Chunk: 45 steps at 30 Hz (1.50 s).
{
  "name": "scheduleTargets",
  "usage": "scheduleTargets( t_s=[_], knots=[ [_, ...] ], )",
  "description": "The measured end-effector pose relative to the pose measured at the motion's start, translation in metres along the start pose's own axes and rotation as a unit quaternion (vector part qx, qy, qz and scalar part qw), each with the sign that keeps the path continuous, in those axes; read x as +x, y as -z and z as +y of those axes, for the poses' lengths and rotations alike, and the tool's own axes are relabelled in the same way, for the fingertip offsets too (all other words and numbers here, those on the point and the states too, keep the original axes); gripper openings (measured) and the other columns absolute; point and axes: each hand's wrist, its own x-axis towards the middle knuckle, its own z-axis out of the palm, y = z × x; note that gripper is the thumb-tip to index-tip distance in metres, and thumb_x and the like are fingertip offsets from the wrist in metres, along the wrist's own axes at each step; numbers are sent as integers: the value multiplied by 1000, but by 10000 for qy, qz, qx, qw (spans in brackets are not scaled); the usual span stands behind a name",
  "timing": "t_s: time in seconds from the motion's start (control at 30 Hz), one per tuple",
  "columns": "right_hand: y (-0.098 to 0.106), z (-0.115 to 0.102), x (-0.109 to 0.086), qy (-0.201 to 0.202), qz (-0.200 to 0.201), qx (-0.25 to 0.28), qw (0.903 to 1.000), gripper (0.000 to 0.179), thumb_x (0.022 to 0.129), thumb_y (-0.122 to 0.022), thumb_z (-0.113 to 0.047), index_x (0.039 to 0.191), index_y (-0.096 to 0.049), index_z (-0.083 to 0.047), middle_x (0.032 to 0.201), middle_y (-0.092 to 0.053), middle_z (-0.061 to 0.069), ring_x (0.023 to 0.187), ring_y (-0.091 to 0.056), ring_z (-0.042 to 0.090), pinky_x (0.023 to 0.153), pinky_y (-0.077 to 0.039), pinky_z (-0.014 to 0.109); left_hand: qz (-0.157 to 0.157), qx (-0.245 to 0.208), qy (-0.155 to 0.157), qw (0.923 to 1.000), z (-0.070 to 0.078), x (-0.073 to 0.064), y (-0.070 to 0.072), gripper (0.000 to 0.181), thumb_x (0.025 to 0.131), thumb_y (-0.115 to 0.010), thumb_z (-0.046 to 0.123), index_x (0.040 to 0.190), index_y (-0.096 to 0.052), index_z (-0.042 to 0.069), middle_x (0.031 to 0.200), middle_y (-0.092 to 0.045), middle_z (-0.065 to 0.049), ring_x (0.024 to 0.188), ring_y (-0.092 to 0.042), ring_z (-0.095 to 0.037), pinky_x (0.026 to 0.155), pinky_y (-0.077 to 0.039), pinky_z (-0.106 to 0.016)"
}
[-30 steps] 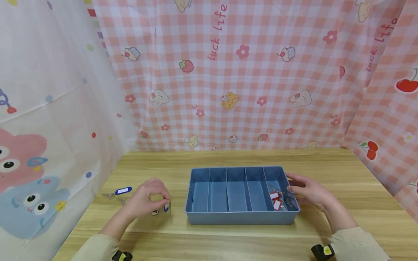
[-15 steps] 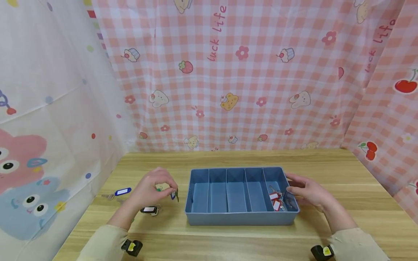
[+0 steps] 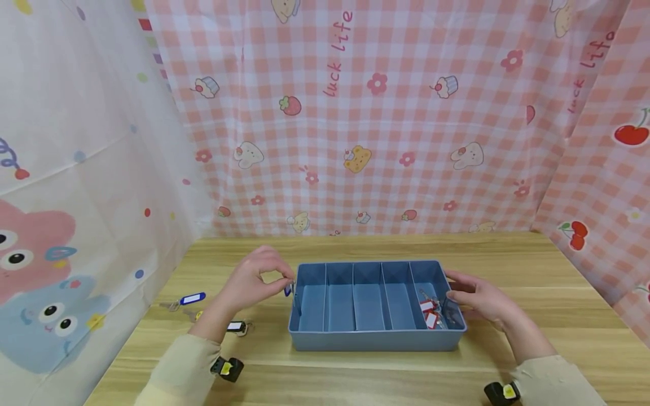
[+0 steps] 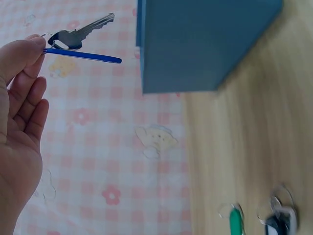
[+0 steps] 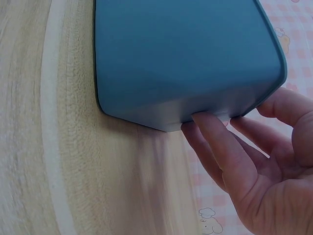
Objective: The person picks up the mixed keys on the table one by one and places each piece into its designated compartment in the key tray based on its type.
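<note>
My left hand [image 3: 258,276] pinches a key by its ring, beside the left end of a blue divided box [image 3: 376,340]. In the left wrist view the key [image 4: 73,38] and its blue tag [image 4: 88,56] stick out past the fingertips towards the box. The right hand [image 3: 484,301] holds the box's right end, thumb at the rim and other fingers against the outer wall [image 5: 195,105]. Several keys with red tags [image 3: 430,320] lie in the rightmost compartment.
On the table [image 3: 325,383] left of the box lie a key with a blue tag [image 3: 192,298], a yellow-tagged key [image 3: 198,316] partly behind the left arm, and a black-tagged key [image 3: 236,327]. A green tag [image 4: 235,223] shows in the left wrist view.
My left hand has moved right and away from me, carrying the blue-tagged key from the loose keys to the box's left end. The right hand and box have stayed put.
</note>
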Motion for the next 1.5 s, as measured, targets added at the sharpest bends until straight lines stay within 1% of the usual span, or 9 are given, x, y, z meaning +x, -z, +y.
scheduleTargets(
  t_s=[0.07, 0.23, 0.57, 0.77, 0.93, 1.0, 1.13, 1.33, 1.5],
  knots=[
    [0, 0, 0, -2, 1, 4, 10000, 65, 99, -58, -10, 152, -24, 8, 147, -31, 40, 121, -52, 44, 90, -50, 56, 19, -27, -17, 10000, 2, 6, -2, 17, 79, -80, 1, 87, -76, 16, 86, -72, 6, 89, -59, -17, 82, -48, -35],
    [0, 0, -1, 12, -5, -13, 10000, 65, 99, -58, -11, 152, -23, 7, 146, -31, 40, 121, -50, 44, 90, -50, 56, 45, -117, 16, 9999, 9, 20, -8, 21, 76, -80, -3, 86, -77, 15, 86, -72, 6, 90, -60, -18, 85, -48, -38],
    [0, 1, 0, -3, -27, 70, 10000, 65, 100, -57, -10, 152, -23, 7, 147, -30, 40, 119, -52, 41, 90, -51, 55, 159, -405, -7, 9991, 18, 44, -23, 17, 77, -81, -1, 86, -78, 13, 84, -71, 5, 90, -59, -18, 85, -47, -37],
    [0, 1, 0, -27, -24, 54, 10000, 65, 99, -57, -10, 152, -23, 7, 147, -30, 40, 120, -52, 43, 90, -50, 56, 122, -621, -45, 9980, 23, 56, -34, 16, 78, -80, -2, 88, -78, 10, 86, -71, 3, 90, -59, -18, 89, -46, -39],
    [-1, 2, 1, 12, -44, 146, 9999, 65, 99, -57, -8, 152, -22, 7, 147, -30, 40, 119, -53, 40, 90, -51, 55, 108, -739, 3, 9972, 27, 66, -42, 13, 80, -80, 0, 88, -78, 11, 87, -72, 3, 92, -57, -19, 87, -46, -37],
    [-1, 2, 1, 25, -47, 145, 9999, 65, 99, -57, -8, 152, -22, 8, 146, -30, 40, 119, -53, 40, 90, -51, 55, 109, -746, -47, 9971, 29, 71, -45, 12, 80, -80, 1, 87, -78, 11, 87, -72, 3, 92, -57, -18, 87, -46, -37],
    [-1, 1, 0, 20, -34, 117, 9999, 66, 99, -57, -9, 152, -22, 8, 146, -30, 41, 120, -52, 41, 90, -50, 55, 120, -779, -234, 9966, 30, 80, -53, 11, 80, -81, 1, 86, -78, 10, 86, -73, 3, 93, -59, -18, 96, -43, -38],
    [-1, 0, 0, 2, -14, 106, 9999, 66, 99, -58, -9, 152, -22, 8, 147, -30, 40, 121, -52, 42, 91, -50, 55, 60, -690, -480, 9964, 30, 92, -66, 10, 80, -81, 2, 86, -78, 10, 85, -72, 3, 91, -59, -15, 93, -45, -37],
    [-1, 0, 0, 19, -35, 139, 9999, 66, 98, -58, -8, 152, -22, 8, 146, -30, 40, 121, -51, 43, 90, -50, 55, -43, -727, -418, 9965, 34, 100, -75, 9, 81, -80, 3, 87, -78, 10, 86, -73, 2, 91, -60, -14, 96, -43, -36]
  ],
)
